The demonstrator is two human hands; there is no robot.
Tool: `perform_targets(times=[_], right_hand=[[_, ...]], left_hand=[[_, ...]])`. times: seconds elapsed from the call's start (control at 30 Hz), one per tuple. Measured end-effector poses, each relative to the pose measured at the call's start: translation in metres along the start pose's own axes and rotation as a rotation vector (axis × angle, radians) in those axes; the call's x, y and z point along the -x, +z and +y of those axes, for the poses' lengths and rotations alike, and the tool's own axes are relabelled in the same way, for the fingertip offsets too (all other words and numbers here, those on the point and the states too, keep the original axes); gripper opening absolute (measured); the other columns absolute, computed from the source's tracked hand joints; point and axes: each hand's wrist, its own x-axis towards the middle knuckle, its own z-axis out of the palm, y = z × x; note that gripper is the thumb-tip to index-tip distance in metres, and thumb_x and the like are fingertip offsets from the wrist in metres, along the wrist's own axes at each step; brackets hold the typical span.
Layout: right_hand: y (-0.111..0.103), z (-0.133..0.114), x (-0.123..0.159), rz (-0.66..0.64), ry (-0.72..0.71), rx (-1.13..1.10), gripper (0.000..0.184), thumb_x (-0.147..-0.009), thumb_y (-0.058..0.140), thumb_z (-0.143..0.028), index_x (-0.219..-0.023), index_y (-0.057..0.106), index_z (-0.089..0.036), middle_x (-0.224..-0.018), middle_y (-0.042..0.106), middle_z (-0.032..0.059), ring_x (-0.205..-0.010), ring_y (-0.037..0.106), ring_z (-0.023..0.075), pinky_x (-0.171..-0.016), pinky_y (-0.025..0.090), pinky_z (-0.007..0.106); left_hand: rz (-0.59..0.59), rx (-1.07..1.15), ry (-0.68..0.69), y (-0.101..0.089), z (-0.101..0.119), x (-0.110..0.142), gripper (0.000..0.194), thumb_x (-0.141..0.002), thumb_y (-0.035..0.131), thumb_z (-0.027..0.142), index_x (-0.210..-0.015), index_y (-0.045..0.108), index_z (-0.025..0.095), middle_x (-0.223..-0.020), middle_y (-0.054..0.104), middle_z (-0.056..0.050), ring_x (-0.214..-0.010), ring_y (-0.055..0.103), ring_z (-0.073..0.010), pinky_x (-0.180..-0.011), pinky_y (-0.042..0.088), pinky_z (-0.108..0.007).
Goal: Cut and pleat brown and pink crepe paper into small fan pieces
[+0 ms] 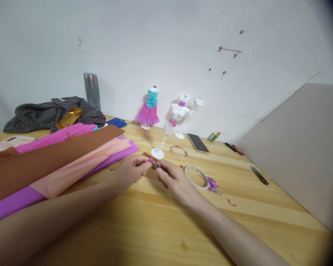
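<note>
In the middle of the table, my left hand (130,170) pinches a small pink strip of crepe paper (151,160). My right hand (175,180) is closed around what looks like scissors (155,164), whose metal tip meets the strip; the handles are mostly hidden by my fingers. Just beyond my hands lies a narrow brown paper strip (147,155). A white doll mannequin (178,110) with pink bands at neck and waist stands behind them on a round base. Further left is a second mannequin (151,92) in a turquoise top and pink ruffled skirt.
Long crepe paper sheets (72,151) cover the table's left side, before a striped cloth (39,114) and a bottle (92,90). Rightward lie a tape roll (186,173), purple scraps (213,184), a phone (198,143) and a dark-handled cutter (259,175). A wall bounds the back.
</note>
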Motion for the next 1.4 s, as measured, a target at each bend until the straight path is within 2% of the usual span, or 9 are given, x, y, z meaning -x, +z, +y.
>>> perform_targets(times=[0.3, 0.43, 0.73, 1.03, 1.4], right_hand=[[0.002, 0.008, -0.003, -0.055, 0.045, -0.216, 0.028, -0.084, 0.047, -0.045, -0.077, 0.051, -0.017, -0.056, 0.038, -0.0051, -0.049, 0.034, 0.0093, -0.046, 0.025, 0.023], [0.003, 0.008, -0.003, -0.038, 0.026, -0.238, 0.031, -0.084, 0.047, -0.047, -0.076, 0.052, -0.017, -0.056, 0.038, -0.0046, -0.051, 0.034, 0.0097, -0.047, 0.025, 0.024], [0.009, 0.013, -0.004, 0.035, 0.002, -0.194, 0.03, -0.086, 0.047, -0.045, -0.074, 0.053, -0.018, -0.054, 0.035, -0.0048, -0.051, 0.03, 0.0101, -0.048, 0.022, 0.024], [0.009, 0.017, -0.005, 0.042, 0.007, -0.196, 0.029, -0.085, 0.047, -0.043, -0.069, 0.05, -0.018, -0.055, 0.034, -0.0042, -0.052, 0.029, 0.0105, -0.049, 0.022, 0.024], [0.011, 0.023, -0.006, 0.036, 0.021, -0.257, 0.035, -0.082, 0.051, -0.049, -0.065, 0.047, -0.019, -0.053, 0.034, -0.0047, -0.051, 0.029, 0.0099, -0.048, 0.02, 0.024]], left_hand=[[-0.03, -0.012, 0.041, -0.002, 0.004, 0.0, 0.03, -0.08, 0.052, 0.042, -0.065, 0.054, 0.016, -0.052, 0.041, 0.006, -0.037, 0.033, -0.0031, -0.037, 0.023, -0.019], [-0.026, -0.004, 0.034, -0.002, 0.002, -0.001, 0.029, -0.081, 0.052, 0.042, -0.07, 0.058, 0.016, -0.052, 0.042, 0.006, -0.037, 0.033, -0.0033, -0.037, 0.023, -0.019], [-0.036, -0.002, 0.025, 0.0, 0.002, 0.003, 0.03, -0.083, 0.049, 0.038, -0.062, 0.05, 0.016, -0.049, 0.039, 0.007, -0.037, 0.033, -0.0032, -0.04, 0.023, -0.019], [-0.064, 0.035, 0.043, -0.001, 0.002, 0.002, 0.033, -0.083, 0.05, 0.041, -0.061, 0.05, 0.016, -0.052, 0.044, 0.007, -0.035, 0.034, -0.0025, -0.039, 0.022, -0.02], [-0.074, 0.044, 0.036, 0.0, 0.004, 0.002, 0.036, -0.079, 0.051, 0.042, -0.055, 0.045, 0.017, -0.043, 0.039, 0.008, -0.034, 0.033, -0.0032, -0.039, 0.022, -0.02]])
